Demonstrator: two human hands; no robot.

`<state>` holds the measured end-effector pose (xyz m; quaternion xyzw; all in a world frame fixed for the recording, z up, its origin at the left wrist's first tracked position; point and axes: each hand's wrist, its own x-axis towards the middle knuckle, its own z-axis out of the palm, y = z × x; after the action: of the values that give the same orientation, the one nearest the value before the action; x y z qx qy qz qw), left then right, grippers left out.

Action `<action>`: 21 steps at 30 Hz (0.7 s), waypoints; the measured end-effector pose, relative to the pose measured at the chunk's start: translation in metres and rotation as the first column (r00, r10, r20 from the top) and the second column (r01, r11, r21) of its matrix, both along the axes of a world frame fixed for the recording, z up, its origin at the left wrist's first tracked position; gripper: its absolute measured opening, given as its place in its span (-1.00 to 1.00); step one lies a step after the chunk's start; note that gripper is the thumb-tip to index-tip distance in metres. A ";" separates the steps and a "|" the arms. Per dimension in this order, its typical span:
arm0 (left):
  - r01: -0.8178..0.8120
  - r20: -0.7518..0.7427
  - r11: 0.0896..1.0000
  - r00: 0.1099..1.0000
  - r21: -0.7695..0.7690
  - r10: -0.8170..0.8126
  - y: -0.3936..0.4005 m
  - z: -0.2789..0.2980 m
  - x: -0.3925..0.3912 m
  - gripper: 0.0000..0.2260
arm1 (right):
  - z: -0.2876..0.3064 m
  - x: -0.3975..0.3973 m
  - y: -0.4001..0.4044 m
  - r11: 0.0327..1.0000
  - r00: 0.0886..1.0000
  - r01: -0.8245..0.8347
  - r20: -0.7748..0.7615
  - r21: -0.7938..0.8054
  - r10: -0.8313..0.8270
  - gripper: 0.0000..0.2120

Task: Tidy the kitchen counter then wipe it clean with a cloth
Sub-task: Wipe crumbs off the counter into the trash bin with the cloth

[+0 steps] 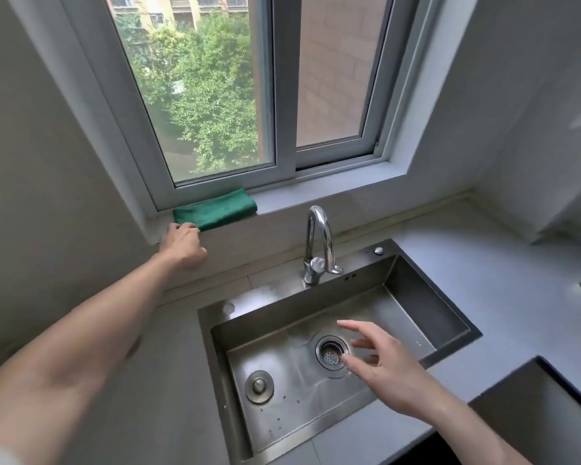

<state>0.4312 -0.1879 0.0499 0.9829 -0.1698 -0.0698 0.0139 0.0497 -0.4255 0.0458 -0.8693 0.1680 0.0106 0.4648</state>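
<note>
A folded green cloth (217, 208) lies on the window sill (319, 193) at its left end. My left hand (182, 243) reaches up to the sill, and its fingertips touch the cloth's near left corner; whether they pinch it is hidden. My right hand (379, 364) hovers over the steel sink (426, 297) with fingers spread and holds nothing. The grey counter (483, 250) runs around the sink.
A chrome tap (317, 243) stands behind the sink basin. A drain strainer (331, 354) and a round plug (259, 385) sit in the basin. The window (249, 95) rises above the sill. A dark recessed opening (530, 407) sits at the lower right.
</note>
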 end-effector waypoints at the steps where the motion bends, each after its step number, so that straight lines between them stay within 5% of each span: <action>1: 0.017 0.039 0.999 0.999 -0.045 -0.015 0.002 0.003 -0.004 -0.58 | -0.001 -0.006 0.001 1.000 1.000 0.021 0.003 0.009 -0.021 -0.57; 5: 0.165 0.275 0.936 0.958 -0.312 -0.077 0.009 0.024 -0.050 -0.79 | 0.001 -0.031 -0.001 0.997 0.997 0.075 0.026 0.028 -0.076 -0.59; 8: 0.228 0.298 0.865 0.950 -0.447 -0.096 0.007 0.049 -0.113 -0.79 | 0.005 -0.047 -0.004 0.996 0.995 0.090 0.041 0.029 -0.091 -0.59; 13: 0.382 0.109 0.810 0.921 -0.445 -0.375 -0.029 0.070 -0.234 -0.70 | 0.012 -0.093 -0.011 0.993 0.993 0.106 0.045 0.049 -0.108 -0.55; 21: 0.537 -0.163 0.634 0.678 -0.556 -0.717 -0.140 0.048 -0.446 -0.62 | 0.001 -0.251 -0.052 0.991 0.992 0.124 -0.026 0.053 -0.123 -0.26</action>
<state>-0.0149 -0.3278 0.0981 0.7924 -0.5127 -0.2108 0.2544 -0.2013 -0.4773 0.0466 -0.8441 0.2263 -0.0036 0.4861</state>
